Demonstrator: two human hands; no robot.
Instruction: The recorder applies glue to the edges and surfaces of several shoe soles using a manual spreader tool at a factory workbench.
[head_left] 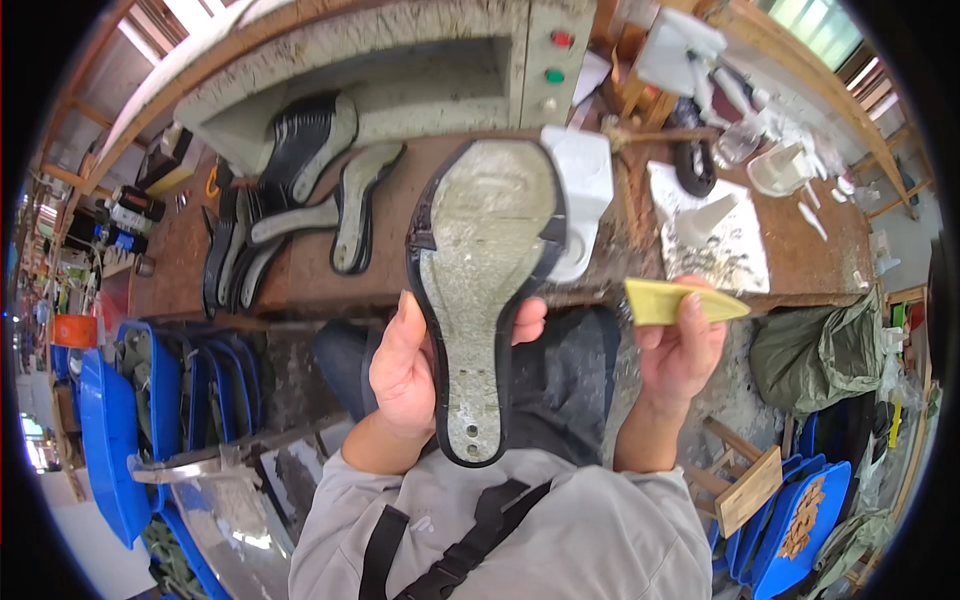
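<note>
My left hand (402,370) grips a shoe sole (485,270) upright in front of my body, thumb along one edge and fingertips showing past the other. The sole has a shiny grey-green face, a black rim, dark patches at the sides and small holes at its lower end. To the right, my right hand (680,355) pinches a flat yellow brush (660,303), held sideways. Dark bristles show at its left end; its other end tapers to a point. Brush and sole are apart.
More black-rimmed soles (365,205) lie on the brown workbench (310,285) at left. Behind stands a grey machine (540,100) with coloured buttons. A white container (705,215) sits on stained paper at right. Blue bins (110,440) stand low at left; a wooden stool (750,490) is at right.
</note>
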